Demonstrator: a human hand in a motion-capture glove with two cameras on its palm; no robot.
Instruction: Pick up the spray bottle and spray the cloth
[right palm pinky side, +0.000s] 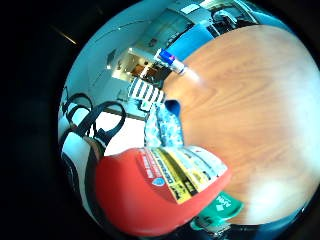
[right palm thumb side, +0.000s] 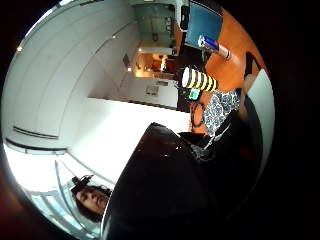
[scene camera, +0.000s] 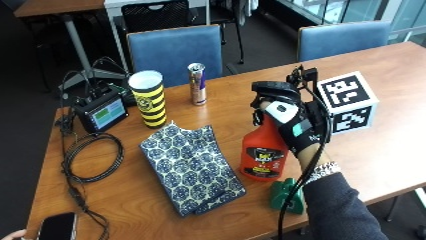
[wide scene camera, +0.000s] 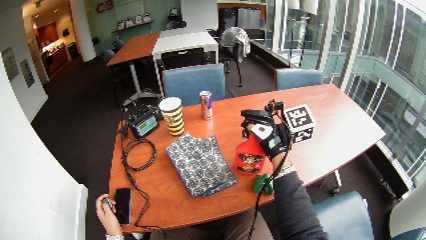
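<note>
Beside the patterned cloth (scene camera: 192, 167) on the table (scene camera: 373, 150), your right hand (scene camera: 296, 131) is gripping the neck of the red spray bottle (scene camera: 263, 150), which appears to be standing upright; lifting and spraying are still pending.

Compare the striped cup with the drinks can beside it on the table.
The striped cup is wider and taller than the drinks can. The cup is banded yellow and black with a white rim, while the can is silver and blue. The cup's top is a wide open mouth; the can has a closed metal top. Both stand upright on the wooden table, apart from each other, on the far side of the patterned cloth.
</note>
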